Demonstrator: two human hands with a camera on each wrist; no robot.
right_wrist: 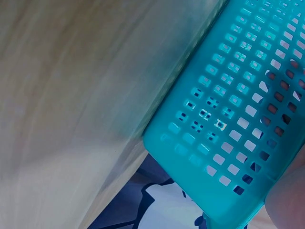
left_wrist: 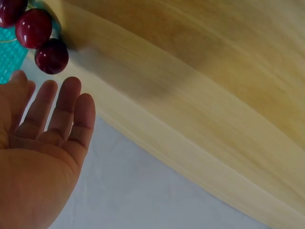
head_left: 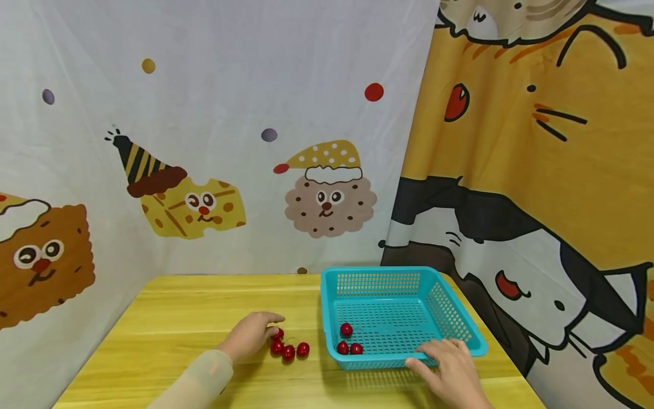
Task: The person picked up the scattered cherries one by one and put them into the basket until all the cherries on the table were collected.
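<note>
Several dark red cherries (head_left: pixel 288 353) lie in a small cluster on the table left of a turquoise plastic basket (head_left: pixel 403 360). My left hand (head_left: pixel 249 335) reaches over the farthest of them from the left, its fingertips partly covering it. In the left wrist view the left fingers (left_wrist: pixel 66 107) are loosely extended just short of the cherries (left_wrist: pixel 34 29), with nothing held. Inside the basket, 3 cherries (head_left: pixel 346 330) sit near its front left corner. My right hand (head_left: pixel 452 369) grips the basket's front rim towards the right, fingers over the edge and thumb outside.
Yellow wood-grain table (head_left: pixel 204 307) extends left of the basket. Behind it hangs a white cloth (head_left: pixel 230 85) with cartoon prints, and at the right a curtain with cartoon cats (head_left: pixel 490 147) hangs close to the table's edge.
</note>
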